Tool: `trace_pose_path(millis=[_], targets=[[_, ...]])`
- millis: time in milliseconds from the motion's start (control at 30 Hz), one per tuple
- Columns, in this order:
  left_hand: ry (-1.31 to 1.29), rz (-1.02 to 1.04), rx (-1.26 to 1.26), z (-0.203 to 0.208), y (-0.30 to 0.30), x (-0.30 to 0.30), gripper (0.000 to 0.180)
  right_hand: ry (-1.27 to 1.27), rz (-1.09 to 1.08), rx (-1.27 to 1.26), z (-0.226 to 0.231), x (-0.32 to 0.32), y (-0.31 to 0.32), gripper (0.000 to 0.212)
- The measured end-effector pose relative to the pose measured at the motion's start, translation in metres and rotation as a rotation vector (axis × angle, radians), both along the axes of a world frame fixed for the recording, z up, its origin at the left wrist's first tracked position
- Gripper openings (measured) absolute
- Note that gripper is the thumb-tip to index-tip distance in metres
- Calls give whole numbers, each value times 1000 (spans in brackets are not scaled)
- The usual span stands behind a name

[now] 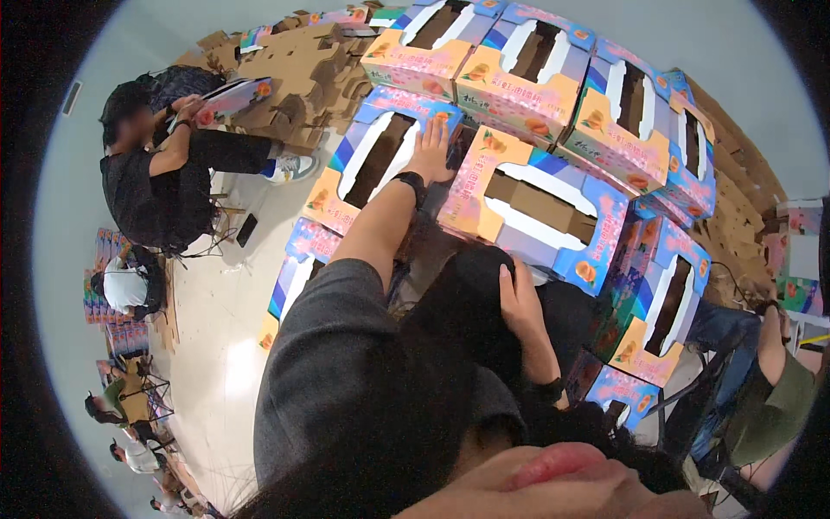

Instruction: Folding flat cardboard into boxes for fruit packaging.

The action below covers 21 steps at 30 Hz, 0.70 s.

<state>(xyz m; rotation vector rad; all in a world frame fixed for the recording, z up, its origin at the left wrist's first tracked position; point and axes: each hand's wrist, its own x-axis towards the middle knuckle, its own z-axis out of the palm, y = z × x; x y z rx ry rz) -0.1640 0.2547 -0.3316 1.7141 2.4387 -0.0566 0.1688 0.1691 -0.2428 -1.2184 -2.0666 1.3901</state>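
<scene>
My left hand (430,151) lies flat, fingers spread, on the side edge of a blue, purple and peach printed carton (411,105) with a cut-out window in its top. Nothing is held in it. Just right of that hand, a similar carton (596,195) sits tilted in front of me, brown cardboard showing through its opening. My right hand (521,303) rests on my dark trouser leg below this carton, its fingers stretched out and holding nothing. Its fingertips are close to the carton's lower edge; whether they touch it I cannot tell.
More cartons (510,86) stand stacked behind, with others (666,303) piled on my right. Flattened brown cardboard (303,69) heaps up at the back. A seated co-worker (156,173) holds a printed sheet at left, near a phone (247,229) on the floor. Another person (769,389) sits at right.
</scene>
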Motion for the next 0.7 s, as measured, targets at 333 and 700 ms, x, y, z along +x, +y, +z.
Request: trace_pose_path(millis=[333, 700], targets=[[-86, 29, -30, -14, 6, -3, 118, 53, -46, 28, 0, -7, -3, 44], [-44, 39, -52, -16, 9, -22, 87, 78, -82, 82, -9, -16, -3, 43]])
